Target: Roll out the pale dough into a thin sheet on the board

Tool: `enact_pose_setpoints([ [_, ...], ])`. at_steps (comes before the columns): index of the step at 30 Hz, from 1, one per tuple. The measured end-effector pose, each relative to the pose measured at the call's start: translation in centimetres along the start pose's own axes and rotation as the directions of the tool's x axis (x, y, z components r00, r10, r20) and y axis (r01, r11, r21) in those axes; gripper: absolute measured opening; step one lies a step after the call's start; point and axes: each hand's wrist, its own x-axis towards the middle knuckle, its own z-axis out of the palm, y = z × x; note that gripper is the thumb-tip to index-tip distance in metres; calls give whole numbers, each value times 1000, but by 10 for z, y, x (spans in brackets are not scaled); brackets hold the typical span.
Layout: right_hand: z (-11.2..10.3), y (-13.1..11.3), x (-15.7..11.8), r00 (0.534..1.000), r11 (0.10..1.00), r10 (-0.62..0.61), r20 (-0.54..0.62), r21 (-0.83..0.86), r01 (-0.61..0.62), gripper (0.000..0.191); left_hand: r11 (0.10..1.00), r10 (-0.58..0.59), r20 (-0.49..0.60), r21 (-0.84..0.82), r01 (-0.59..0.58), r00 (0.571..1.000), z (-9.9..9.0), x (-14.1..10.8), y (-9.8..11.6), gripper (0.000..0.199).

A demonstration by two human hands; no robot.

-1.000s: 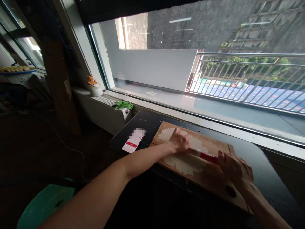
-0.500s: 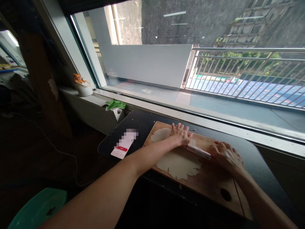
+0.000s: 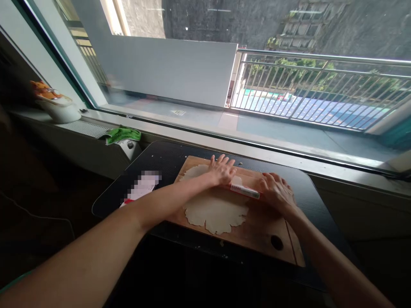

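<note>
A thin sheet of dough (image 3: 213, 214) with ragged edges lies on a wooden cutting board (image 3: 257, 237). Across it rests a rolling pin (image 3: 245, 191) with a white, red-lettered label at its middle. My left hand (image 3: 222, 170) lies palm down over the pin's left end, its fingers stretched out and apart. Over the right end is my right hand (image 3: 278, 190), also palm down with fingers extended forward and slightly bent. Both palms hide the pin's ends. My left forearm covers part of the dough and of the board's left side.
The board sits on a black table (image 3: 160, 156) by a large window. Left of it lies a phone (image 3: 144, 186), partly behind my left forearm. A green cloth (image 3: 123, 134) hangs on the radiator (image 3: 130, 147), near a white pot (image 3: 59, 109) on the sill.
The view has swung right, so the table and hands appear further left and slightly higher. Both hands remain on the rolling pin, and the dough looks much the same.
</note>
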Motion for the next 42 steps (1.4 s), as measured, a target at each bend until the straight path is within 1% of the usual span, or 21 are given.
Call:
enact_pose_setpoints([
  [3, 5, 6, -41, 973, 977, -213, -85, -43, 210, 46, 981, 193, 20, 20, -193, 981, 9, -41, 2, 57],
  [5, 6, 7, -55, 953, 958, -283, -105, -69, 277, 46, 966, 256, -20, 50, -254, 967, 11, -54, 3, 56],
  [7, 3, 5, -45, 968, 969, -242, -58, -66, 239, 47, 970, 236, -41, 67, -233, 971, 9, -44, 3, 55],
  [10, -4, -1, -7, 996, 997, -71, 60, -24, 73, 51, 993, 102, -22, 57, -101, 995, 0, -6, 2, 57],
  [12, -8, -5, 9, 994, 1000, 3, 106, -8, -3, 53, 998, 34, 1, 45, -34, 999, -4, 9, 2, 57],
  [14, -9, -4, 2, 993, 999, -38, 116, -8, 39, 52, 998, 45, 49, 30, -46, 998, -4, 1, 3, 58],
  [16, -6, -1, -21, 984, 986, -162, 68, -19, 164, 48, 991, 132, 88, 18, -135, 987, 1, -22, 3, 57],
  [18, -2, 3, -43, 966, 966, -257, -12, -44, 256, 47, 972, 233, 74, 19, -235, 970, 5, -44, 3, 56],
  [19, 1, 4, -48, 961, 961, -273, -46, -58, 270, 47, 965, 261, 56, 25, -263, 964, 6, -48, 2, 55],
  [21, 4, 4, -40, 965, 966, -253, -74, -74, 248, 48, 967, 252, 39, 36, -254, 967, 5, -39, 1, 55],
  [25, 2, -1, 12, 993, 993, -111, -36, -44, 110, 53, 996, 69, 38, 57, -71, 997, -3, 8, 0, 58],
  [27, 0, -2, 19, 997, 996, -81, -6, -36, 81, 54, 997, 32, 38, 65, -34, 999, -5, 12, 0, 58],
  [28, -1, -2, 13, 995, 994, -103, 10, -38, 103, 53, 996, 53, 43, 65, -55, 998, -4, 4, 1, 58],
  [30, 1, 2, -12, 979, 978, -204, 25, -47, 205, 51, 985, 160, 58, 55, -163, 985, 1, -21, 2, 57],
  [32, 3, 6, -37, 952, 950, -307, 2, -58, 306, 51, 963, 263, 50, 44, -265, 964, 7, -46, 3, 56],
  [33, 4, 8, -44, 942, 941, -335, -18, -64, 333, 52, 956, 288, 44, 43, -290, 957, 8, -51, 3, 56],
  [35, 5, 8, -38, 941, 941, -335, -44, -69, 332, 52, 962, 267, 38, 51, -269, 963, 7, -43, 3, 57],
  [37, 4, 5, -13, 963, 963, -266, -33, -58, 264, 53, 984, 168, 36, 61, -170, 985, 3, -17, 2, 58],
  [39, 2, 1, 13, 987, 986, -162, 6, -40, 162, 55, 996, 63, 14, 68, -64, 998, -2, 9, 2, 59],
  [41, 0, -1, 21, 992, 992, -124, 35, -27, 125, 56, 998, 18, 17, 67, -19, 1000, -4, 17, 1, 60],
  [42, 0, -1, 17, 988, 988, -150, 43, -22, 151, 55, 997, 28, 31, 65, -30, 999, -3, 12, 1, 60],
])
